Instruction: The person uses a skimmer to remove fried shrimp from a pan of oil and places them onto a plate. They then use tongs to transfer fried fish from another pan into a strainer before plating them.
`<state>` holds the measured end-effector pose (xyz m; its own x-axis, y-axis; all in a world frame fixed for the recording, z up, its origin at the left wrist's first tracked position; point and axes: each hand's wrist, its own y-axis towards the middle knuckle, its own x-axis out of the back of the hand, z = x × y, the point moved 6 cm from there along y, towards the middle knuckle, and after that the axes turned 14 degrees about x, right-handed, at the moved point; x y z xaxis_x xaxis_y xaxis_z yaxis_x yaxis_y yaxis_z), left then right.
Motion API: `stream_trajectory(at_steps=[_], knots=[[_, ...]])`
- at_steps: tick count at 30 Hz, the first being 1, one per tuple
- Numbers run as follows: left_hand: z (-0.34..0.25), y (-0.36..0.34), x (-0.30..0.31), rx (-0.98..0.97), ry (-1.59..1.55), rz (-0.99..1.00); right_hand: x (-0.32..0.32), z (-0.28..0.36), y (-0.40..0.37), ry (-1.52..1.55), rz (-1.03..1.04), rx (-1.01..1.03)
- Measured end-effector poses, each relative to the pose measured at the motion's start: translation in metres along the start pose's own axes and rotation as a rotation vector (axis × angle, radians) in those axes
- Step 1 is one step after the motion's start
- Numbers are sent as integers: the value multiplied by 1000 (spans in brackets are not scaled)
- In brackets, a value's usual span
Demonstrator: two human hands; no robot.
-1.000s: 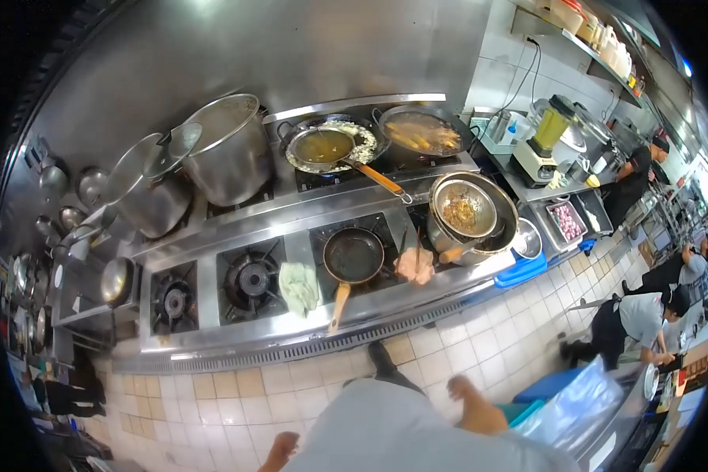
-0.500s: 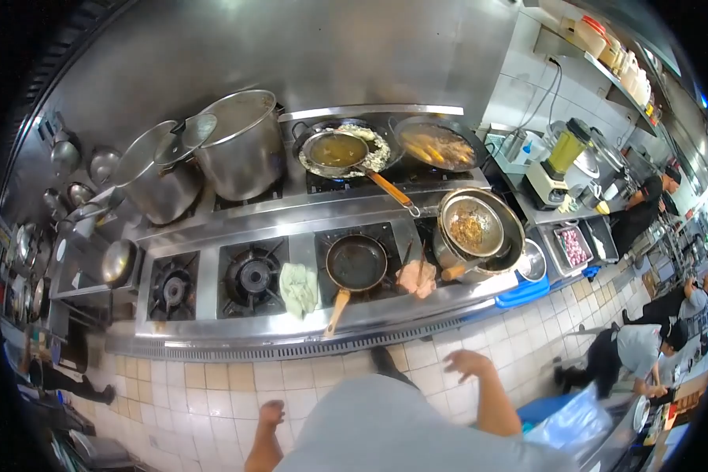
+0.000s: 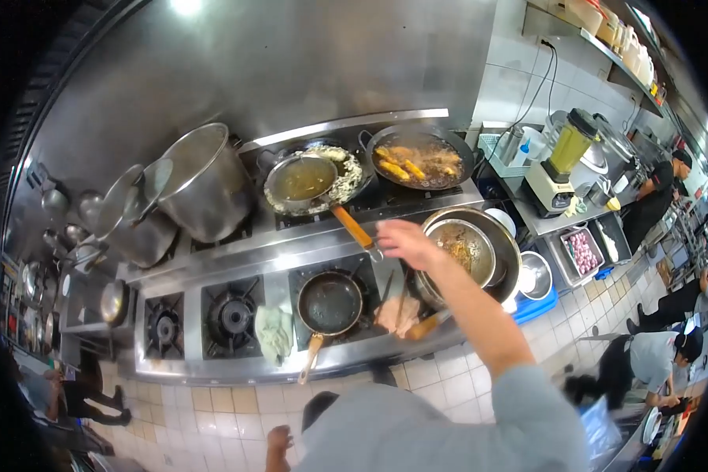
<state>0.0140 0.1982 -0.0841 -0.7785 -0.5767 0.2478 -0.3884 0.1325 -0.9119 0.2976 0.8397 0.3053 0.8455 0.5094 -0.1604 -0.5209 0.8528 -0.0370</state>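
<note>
R hand (image 3: 407,242), fingers loosely curled, empty, at 4 o'clock end of orange pan handle (image 3: 352,226), axis 10–4; L hand (image 3: 278,440) well apart, fingers unclear.

R arm stretched fwd, grey sleeve to forearm; R hand (image 3: 405,242) palm down, fingers loosely curved, not closed. L hand (image 3: 278,440) hangs low by body, grip unclear.

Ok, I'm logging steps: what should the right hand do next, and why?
Probably close the fingers on the orange handle: the right hand hovers loosely open just at the handle's end, apparently not yet gripping it.
</note>
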Motion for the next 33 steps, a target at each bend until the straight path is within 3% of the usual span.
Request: stream_trajectory(at_steps=[3,5,8,10,12,14,16,18,22,24,25,27,31,33], knots=[[-25,0,-18,-95,-135,141,-34,-36,47,168,125,-261],[-36,2,-21,-148,-208,206,-46,-48,70,129,135,-238],[-36,-25,-26,-128,157,-71,-59,-52,90,42,152,-207],[-1,11,4,-203,304,-86,-68,-32,86,-7,147,-131],[27,35,24,-251,297,-66,-72,-22,77,-33,140,-108],[16,26,25,-253,171,-43,-63,-9,74,-191,142,-44],[-13,9,28,-267,-86,-17,-61,0,71,-268,160,-14],[-73,-18,24,-331,-117,-117,-53,10,65,-361,130,76],[-203,-53,15,-585,-106,-102,-48,37,46,-537,149,174],[-248,-48,18,-772,150,-254,-43,55,37,-878,93,444],[-267,-54,13,-775,150,-253,-44,65,33,-1049,62,582],[-305,-90,-3,-962,238,-396,-41,70,32,-1112,28,521],[-341,-132,-42,-1138,464,-522,-26,67,42,-1287,-43,362],[-333,-121,-48,-1131,477,-539,-18,63,51,-1399,-53,303]])
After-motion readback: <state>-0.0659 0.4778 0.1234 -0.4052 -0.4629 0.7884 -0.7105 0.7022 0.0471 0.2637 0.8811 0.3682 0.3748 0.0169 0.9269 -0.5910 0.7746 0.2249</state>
